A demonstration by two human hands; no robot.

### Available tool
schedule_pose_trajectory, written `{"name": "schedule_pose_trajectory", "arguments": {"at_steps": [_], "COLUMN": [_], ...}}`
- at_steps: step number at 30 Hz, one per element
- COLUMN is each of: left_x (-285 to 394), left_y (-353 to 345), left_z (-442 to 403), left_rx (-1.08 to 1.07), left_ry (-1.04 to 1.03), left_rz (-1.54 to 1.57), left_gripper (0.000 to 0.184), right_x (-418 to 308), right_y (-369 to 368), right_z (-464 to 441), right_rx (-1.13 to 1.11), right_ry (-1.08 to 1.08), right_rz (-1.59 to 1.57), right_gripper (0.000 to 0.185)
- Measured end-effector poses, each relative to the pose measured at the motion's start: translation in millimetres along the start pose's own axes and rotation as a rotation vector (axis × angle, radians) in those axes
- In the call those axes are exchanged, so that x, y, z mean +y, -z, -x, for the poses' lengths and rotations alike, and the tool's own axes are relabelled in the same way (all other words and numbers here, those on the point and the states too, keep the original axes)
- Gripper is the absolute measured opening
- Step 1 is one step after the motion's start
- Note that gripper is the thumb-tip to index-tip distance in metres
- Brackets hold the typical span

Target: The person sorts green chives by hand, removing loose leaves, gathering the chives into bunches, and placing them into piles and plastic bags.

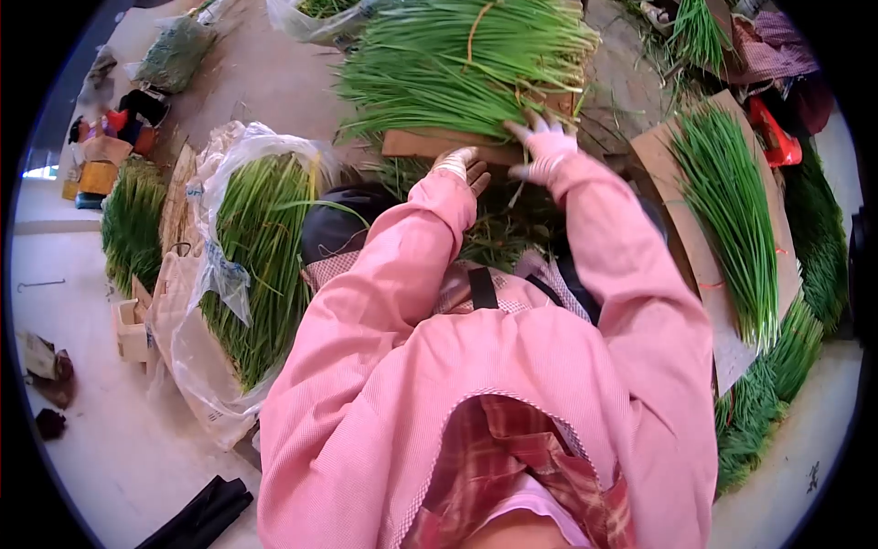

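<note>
A large heap of long green chives (457,69) lies across a brown board (416,145) in front of me, with an orange tie (476,29) around part of it. My right hand (547,148), wrapped in white over the palm, reaches the near right side of the heap. Its fingers are spread and touch the stalk ends. By the board's front edge is my left hand (464,168), also wrapped in white, with its fingers loosely extended and nothing visible in them. Loose leaves (512,224) lie below, between my knees.
On the left, a clear plastic bag (215,220) holds more chives. A bundle of chives (732,215) rests on cardboard (663,156) at the right, beside further green bunches (773,384) and a red plastic item (776,137). Another plastic-wrapped bunch (174,53) lies far left.
</note>
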State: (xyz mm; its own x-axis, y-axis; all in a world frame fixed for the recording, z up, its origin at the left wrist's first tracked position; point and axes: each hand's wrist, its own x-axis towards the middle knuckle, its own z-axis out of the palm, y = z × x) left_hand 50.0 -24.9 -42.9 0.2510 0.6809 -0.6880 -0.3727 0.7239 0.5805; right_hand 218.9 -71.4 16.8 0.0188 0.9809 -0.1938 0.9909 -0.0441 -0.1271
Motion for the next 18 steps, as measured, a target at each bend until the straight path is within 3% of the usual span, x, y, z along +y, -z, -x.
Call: {"name": "schedule_pose_trajectory", "arguments": {"at_steps": [2,4,6,7,8,10,12,16,17,18], "left_x": [-7.5,-4.7,8.0,14.5,20.4,17.4,15.7,17.1,20.8,22.2], "left_y": [8.9,13.8,24.2,28.2,24.8,23.3,21.4,-23.6,-31.2,-35.5], "left_z": [5.2,19.3,16.6,8.7,10.9,13.7,1.7,6.4,2.3,-5.9], "left_rx": [-0.046,-0.091,-0.127,-0.098,-0.066,-0.074,-0.236,-0.157,-0.197,-0.197], "left_ry": [0.024,0.014,-0.032,-0.054,-0.073,-0.127,-0.101,-0.249,-0.338,-0.330], "left_rz": [0.008,0.031,0.045,0.023,0.001,0.013,0.028,-0.348,-0.456,-0.468], "left_gripper": [0.039,0.037,0.034,0.032,0.031,0.024,0.022,0.032,0.035,0.035], "right_x": [61.0,76.4,103.8,91.5,83.8,50.1,29.0,0.8,2.8,5.8], "right_y": [-35.7,-13.3,-13.6,-4.5,-9.2,-7.9,-34.1,-33.1,-39.5,-45.5], "right_z": [-41.1,-38.8,-34.2,-18.6,-3.3,28.8,37.4,27.1,21.7,15.1], "right_rx": [0.124,0.303,0.480,0.416,0.484,0.361,0.319,0.123,0.262,0.261], "right_ry": [0.308,0.053,-0.106,-0.220,-0.111,-0.096,0.132,0.272,0.301,0.293], "right_rz": [-0.557,-0.745,-0.412,-0.831,-0.585,-0.452,-0.294,-0.134,-0.064,-0.075], "right_gripper": [0.068,0.049,0.039,0.030,0.025,0.024,0.038,0.062,0.053,0.053]}}
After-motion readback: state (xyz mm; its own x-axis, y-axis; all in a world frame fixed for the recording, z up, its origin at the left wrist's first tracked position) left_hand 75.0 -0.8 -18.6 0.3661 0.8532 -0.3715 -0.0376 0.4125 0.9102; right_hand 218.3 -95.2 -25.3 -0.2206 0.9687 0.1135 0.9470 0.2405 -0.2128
